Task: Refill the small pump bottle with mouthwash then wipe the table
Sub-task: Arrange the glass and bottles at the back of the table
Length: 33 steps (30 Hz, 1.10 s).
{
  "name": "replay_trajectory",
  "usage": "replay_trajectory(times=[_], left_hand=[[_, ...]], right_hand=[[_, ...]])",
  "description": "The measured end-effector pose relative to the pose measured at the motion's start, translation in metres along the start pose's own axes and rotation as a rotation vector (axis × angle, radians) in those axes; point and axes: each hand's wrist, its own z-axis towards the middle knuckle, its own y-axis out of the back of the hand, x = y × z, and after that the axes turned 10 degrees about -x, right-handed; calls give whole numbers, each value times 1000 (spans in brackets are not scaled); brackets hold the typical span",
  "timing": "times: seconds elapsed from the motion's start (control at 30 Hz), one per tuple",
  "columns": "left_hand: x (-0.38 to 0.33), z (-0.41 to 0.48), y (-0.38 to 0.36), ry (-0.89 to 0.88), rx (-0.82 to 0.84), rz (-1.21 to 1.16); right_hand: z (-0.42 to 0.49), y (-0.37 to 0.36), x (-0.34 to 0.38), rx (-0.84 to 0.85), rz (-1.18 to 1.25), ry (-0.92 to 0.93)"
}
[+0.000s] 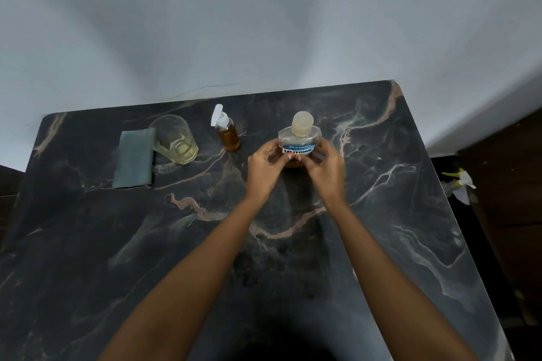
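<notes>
A clear mouthwash bottle (299,138) with a blue-and-white label and a pale cap stands upright on the dark marble table (293,243), amber liquid low inside it. My left hand (264,168) grips its left side and my right hand (325,168) its right side, fingertips meeting over the label's lower edge. Left of it stands the small pump bottle (227,133), with a white pump on top and amber liquid inside. A folded grey cloth (133,160) lies flat at the far left.
A clear drinking glass (174,139) stands between the cloth and the pump bottle, overlapping the cloth's right edge. The table's back edge meets a pale wall. A white and yellow spray-bottle head (460,182) shows beyond the table's right edge.
</notes>
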Motion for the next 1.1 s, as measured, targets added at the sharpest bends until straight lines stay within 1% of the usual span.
replay_trajectory(times=[0.17,0.33,0.77,0.93,1.1], left_hand=[[-4,29,-11,8,3,-32],[-5,46,-18,8,26,-10],[-5,49,-15,10,70,33],[-9,39,-12,-20,96,167],[-14,17,0,-56,88,320]], right_hand=[[29,-12,4,-8,-26,23],[45,-18,4,-8,-35,20],[48,-21,-2,26,-116,62],[44,-19,2,108,-160,84],[23,-13,0,63,-247,116]])
